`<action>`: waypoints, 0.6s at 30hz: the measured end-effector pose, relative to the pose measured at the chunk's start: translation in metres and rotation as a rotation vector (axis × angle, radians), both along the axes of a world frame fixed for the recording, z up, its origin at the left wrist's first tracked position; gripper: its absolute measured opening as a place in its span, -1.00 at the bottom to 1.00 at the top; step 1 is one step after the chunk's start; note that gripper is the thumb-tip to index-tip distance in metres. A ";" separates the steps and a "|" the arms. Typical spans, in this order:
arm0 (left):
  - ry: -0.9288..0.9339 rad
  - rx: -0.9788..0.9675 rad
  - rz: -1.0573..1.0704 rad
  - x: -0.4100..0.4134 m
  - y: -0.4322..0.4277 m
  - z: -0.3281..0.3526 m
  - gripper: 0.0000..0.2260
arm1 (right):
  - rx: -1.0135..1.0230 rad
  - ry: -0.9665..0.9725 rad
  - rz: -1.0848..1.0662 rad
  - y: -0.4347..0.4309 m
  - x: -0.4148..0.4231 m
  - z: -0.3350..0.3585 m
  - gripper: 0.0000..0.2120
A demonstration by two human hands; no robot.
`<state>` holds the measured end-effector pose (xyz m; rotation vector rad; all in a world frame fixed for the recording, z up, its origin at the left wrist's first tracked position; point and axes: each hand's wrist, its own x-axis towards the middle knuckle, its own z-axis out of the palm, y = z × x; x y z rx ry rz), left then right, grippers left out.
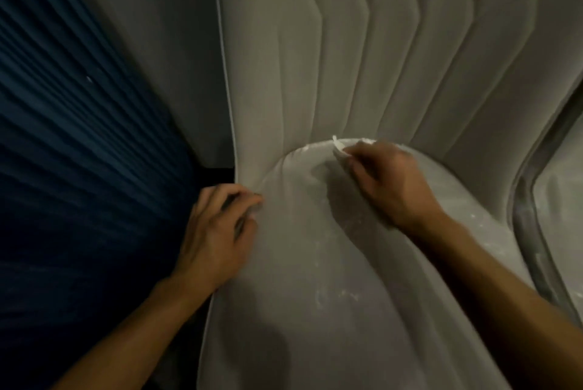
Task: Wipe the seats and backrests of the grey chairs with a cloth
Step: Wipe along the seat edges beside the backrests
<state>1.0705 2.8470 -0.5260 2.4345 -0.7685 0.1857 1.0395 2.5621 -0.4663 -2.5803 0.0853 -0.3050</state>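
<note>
Right hand [388, 181] pinches a white cloth [339, 148], fingers curled round it, at the back of the dusty grey seat [299, 279] where it meets the quilted backrest [284, 58]. Left hand [217, 232] grips the seat's left edge, fingers curled. A blue curtain [79, 137] hangs alongside.

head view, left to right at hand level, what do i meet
blue pleated curtain → left hand gripping the edge of the grey chair → white cloth → right hand holding it → curved chair rim
</note>
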 end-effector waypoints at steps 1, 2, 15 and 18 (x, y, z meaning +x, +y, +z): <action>-0.039 -0.020 0.006 0.005 -0.003 -0.002 -0.71 | -0.053 0.001 -0.004 -0.010 0.011 -0.001 -0.77; -0.087 -0.042 0.015 0.008 -0.006 -0.006 -0.72 | -0.116 0.002 -0.005 -0.020 0.021 -0.004 -0.77; -0.088 -0.029 -0.041 0.025 -0.030 -0.022 -0.71 | -0.560 0.156 -0.048 0.029 0.071 -0.022 -0.77; -0.041 0.100 -0.081 0.026 -0.030 -0.013 -0.61 | -0.559 0.085 0.138 0.067 0.081 -0.027 -0.75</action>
